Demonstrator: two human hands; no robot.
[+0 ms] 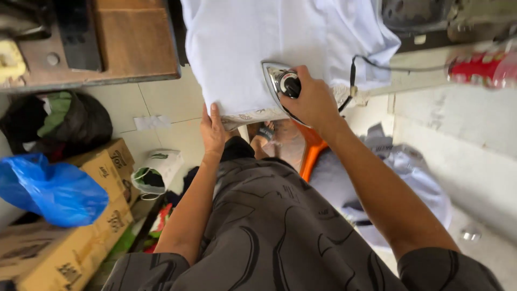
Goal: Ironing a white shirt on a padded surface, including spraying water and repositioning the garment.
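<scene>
Electric iron (283,86), metal body with a black dial on top, sits soleplate-down on a white garment (280,37) spread over the near end of the ironing surface. Right hand (312,99) closed around the iron's handle, fingers wrapped over it, wrist angled in from lower right. A black cord (353,73) leaves the rear of the iron and runs off to the right across the cloth. Left hand (214,132) at the near edge of the garment, fingers laid flat and extended up onto the fabric, thumb side underneath; it presses or pins the hem rather than closing fully on it, though the underside of the grip is hidden. A patterned padded edge (247,116) shows just below the garment's hem, between the two hands. Under it, an orange support (312,153), probably part of the board's stand; view is partly blocked by the forearm. Wearer's dark patterned clothing (269,226) fills the lower centre. Right of that, a heap of pale bluish-white fabric (409,178) on the floor. To the left: a wooden bench (134,43) top with dark items on it, cardboard boxes (81,237) stacked beneath, a blue plastic bag (51,191) resting on them, a dark bag (70,121) behind. A red cylindrical can (476,69) at upper right, blurred.
</scene>
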